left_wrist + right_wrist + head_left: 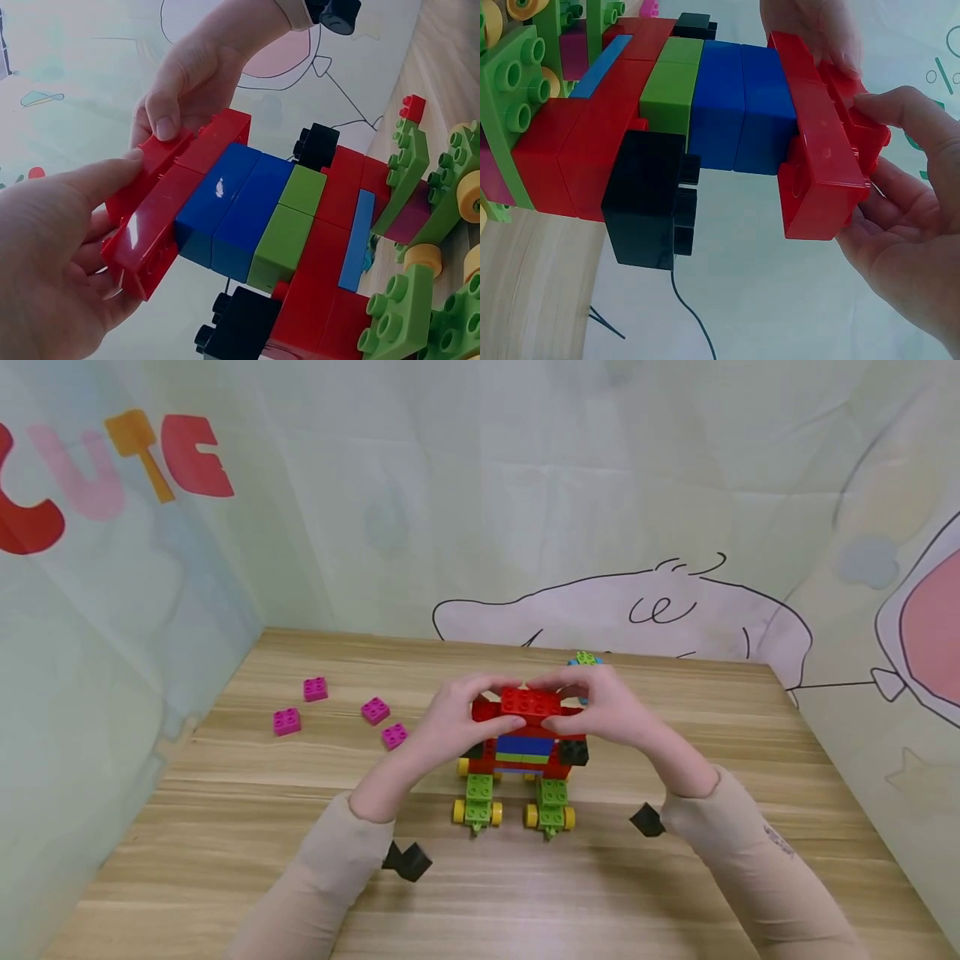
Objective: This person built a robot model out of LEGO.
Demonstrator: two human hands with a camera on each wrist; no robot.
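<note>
Both hands pinch a red toy building brick (531, 702) on top of a tall brick model. My left hand (459, 718) has it at one end, with the thumb on the near side; my right hand (600, 708) holds the other end likewise. Directly beneath lies a wide red row (154, 234). Studs show between the two in places, and I cannot tell if they are pressed fully together. Farther down come blue bricks (232, 199), lime bricks (671, 86), a red section, and black bricks (649, 202) sticking out at the sides. Green wheeled bases (478, 802) with yellow wheels carry the model.
Several loose magenta bricks (316, 689) lie on the wooden table (247, 827) to the left. Behind the right hand stands a small lime and blue piece (586, 658), partly hidden. Printed cloth walls (525, 510) rise at the back and sides.
</note>
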